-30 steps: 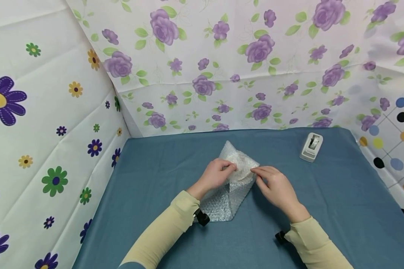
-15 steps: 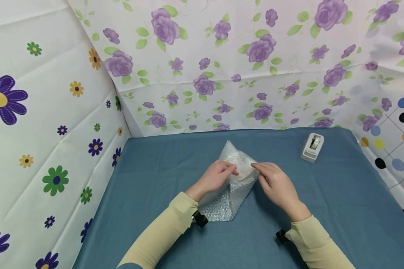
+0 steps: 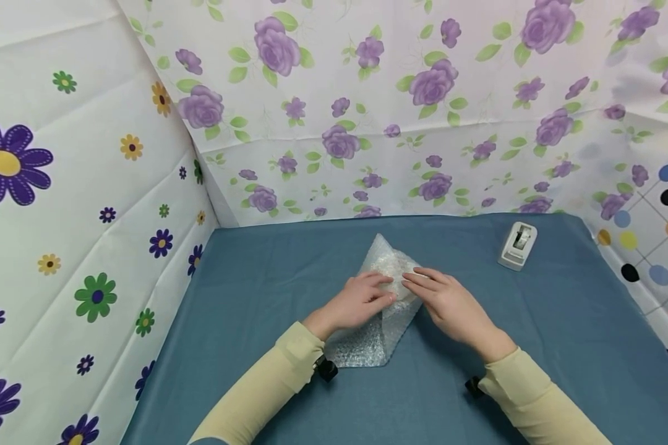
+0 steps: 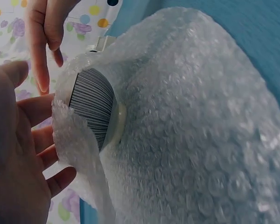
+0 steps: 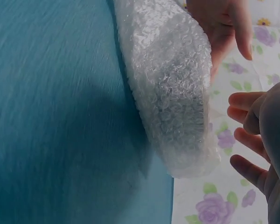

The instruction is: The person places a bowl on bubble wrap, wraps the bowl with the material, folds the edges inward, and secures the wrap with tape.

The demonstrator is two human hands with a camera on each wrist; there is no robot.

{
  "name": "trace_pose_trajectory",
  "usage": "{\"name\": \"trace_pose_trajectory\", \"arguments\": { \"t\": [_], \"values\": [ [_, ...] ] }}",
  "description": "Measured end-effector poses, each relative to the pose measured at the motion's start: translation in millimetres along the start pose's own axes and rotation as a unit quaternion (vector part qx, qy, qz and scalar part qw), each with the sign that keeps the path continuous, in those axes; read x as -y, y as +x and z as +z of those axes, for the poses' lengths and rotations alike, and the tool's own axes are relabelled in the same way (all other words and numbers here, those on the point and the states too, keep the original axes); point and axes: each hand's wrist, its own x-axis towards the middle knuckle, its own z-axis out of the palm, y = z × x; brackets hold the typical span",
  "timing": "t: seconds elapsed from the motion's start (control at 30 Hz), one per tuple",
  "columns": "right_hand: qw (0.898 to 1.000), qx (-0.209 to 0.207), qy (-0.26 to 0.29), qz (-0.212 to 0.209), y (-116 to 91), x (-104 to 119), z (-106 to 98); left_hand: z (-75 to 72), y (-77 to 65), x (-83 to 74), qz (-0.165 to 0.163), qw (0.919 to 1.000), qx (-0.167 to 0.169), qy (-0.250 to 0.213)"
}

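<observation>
On the blue cloth lies a sheet of clear bubble wrap (image 3: pixel 362 346), folded over a round, bowl-like piece. In the left wrist view this piece shows dark-and-white stripes (image 4: pixel 91 107) and a pale raised ring at its base; the wrap hides the rest. My left hand (image 3: pixel 356 303) rests on the wrap's folded part from the left, fingers loosely extended. From the right, my right hand (image 3: pixel 451 306) hovers at the fold with extended fingers close to the left fingertips. In the right wrist view, a gap shows between the right hand (image 5: pixel 270 135) and the wrap.
A white tape dispenser (image 3: pixel 518 246) stands at the back right of the blue tablecloth (image 3: pixel 256 266). Flower-printed cloth (image 3: pixel 339 74) hangs behind the table, with another flowered sheet along the left side and a dotted one at the right.
The right hand has let go of the wrap's right corner and moved left over the fold, its fingers straightening. The left hand has shifted slightly downward, its fingers flatter on the wrap.
</observation>
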Motion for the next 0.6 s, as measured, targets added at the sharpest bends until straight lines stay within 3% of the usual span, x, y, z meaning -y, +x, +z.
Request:
{"name": "trace_pose_trajectory", "arguments": {
  "t": [0.3,0.6],
  "values": [
    [0.998,0.047,-0.024,-0.031,0,-6,-1,1.5,-7.3,1.7,0.015,0.9988,0.036,0.029],
    [0.997,0.040,-0.038,-0.053,1,-11,6,3.0,-10.0,2.0,0.034,0.9982,0.016,0.046]
  ]
}}
